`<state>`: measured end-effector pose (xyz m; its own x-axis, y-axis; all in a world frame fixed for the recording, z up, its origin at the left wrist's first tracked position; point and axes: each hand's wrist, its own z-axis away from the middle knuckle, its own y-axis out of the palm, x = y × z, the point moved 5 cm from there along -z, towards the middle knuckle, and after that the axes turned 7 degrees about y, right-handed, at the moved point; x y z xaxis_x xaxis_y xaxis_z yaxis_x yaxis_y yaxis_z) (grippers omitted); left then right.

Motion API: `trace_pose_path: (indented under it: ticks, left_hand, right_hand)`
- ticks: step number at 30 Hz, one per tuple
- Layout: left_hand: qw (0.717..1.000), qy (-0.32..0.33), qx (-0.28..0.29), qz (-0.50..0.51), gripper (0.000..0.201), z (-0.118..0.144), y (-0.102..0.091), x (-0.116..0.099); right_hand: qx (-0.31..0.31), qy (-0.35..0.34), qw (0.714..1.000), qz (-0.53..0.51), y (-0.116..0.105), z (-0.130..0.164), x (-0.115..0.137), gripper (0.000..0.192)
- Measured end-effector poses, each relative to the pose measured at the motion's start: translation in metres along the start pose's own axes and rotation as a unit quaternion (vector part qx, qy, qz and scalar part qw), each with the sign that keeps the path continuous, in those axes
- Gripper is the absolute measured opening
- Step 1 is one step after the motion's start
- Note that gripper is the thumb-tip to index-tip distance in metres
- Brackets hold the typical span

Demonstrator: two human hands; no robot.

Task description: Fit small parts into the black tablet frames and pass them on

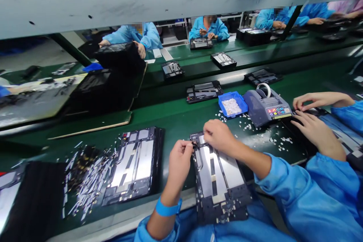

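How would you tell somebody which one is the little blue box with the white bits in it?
Find the long green table, then the grey tape machine with coloured buttons. The little blue box sits just left of it, beyond the person's right hand. It is the only open blue tray there, holding small white pieces.

The person's left hand and right hand meet at the far end of a panel lying on the bench edge. Left of it rests a stack of panels — further left, scattered strips. Behind the right hand sits a small bin, a tape dispenser just beside it on the right — a co-worker's hands beyond.
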<state>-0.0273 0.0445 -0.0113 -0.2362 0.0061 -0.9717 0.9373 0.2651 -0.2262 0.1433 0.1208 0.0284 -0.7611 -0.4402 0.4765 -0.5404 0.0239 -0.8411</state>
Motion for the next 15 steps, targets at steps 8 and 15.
trace_pose_path:
  ticks: [8, 15]
  left_hand:
    - [0.999, -0.013, 0.002, 0.044, 0.013, -0.005, 0.002, 0.013]
    - [1.0, 0.018, 0.001, -0.02, 0.022, -0.003, -0.011, -0.002]
  right_hand:
    - [-0.069, 0.215, 0.963, 0.147, -0.07, -0.021, -0.116, 0.019]
    - [-0.039, 0.218, 0.965, 0.137, -0.068, -0.017, -0.094, 0.029]
